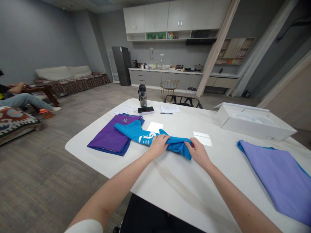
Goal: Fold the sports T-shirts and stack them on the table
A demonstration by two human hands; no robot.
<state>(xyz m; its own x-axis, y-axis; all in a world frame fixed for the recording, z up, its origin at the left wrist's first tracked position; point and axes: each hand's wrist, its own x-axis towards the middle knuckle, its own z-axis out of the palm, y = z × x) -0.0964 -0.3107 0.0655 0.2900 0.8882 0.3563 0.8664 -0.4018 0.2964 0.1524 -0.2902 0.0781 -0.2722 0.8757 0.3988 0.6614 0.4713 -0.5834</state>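
A bright blue T-shirt [136, 132] with white print lies bunched lengthwise on the white table [155, 174], one sleeve stretching left over the purple garment. My left hand [159, 145] grips the shirt near its middle, fingers curled over the upper fold. At the shirt's right end, my right hand [197, 151] pinches the fabric between thumb and fingers, and a blue corner hangs down beside it. The folded purple garment [111, 132], with dark blue cloth beneath it, lies left of my left hand. Parts of my fingertips are hidden by the cloth.
A lavender garment [277, 171] lies at the right, below an open white box [252, 124]. Toward the back stand a dark bottle [142, 96], a black phone-like object [145, 109], a pen [166, 113] and papers [170, 108]. A person's leg [31, 100] shows far left.
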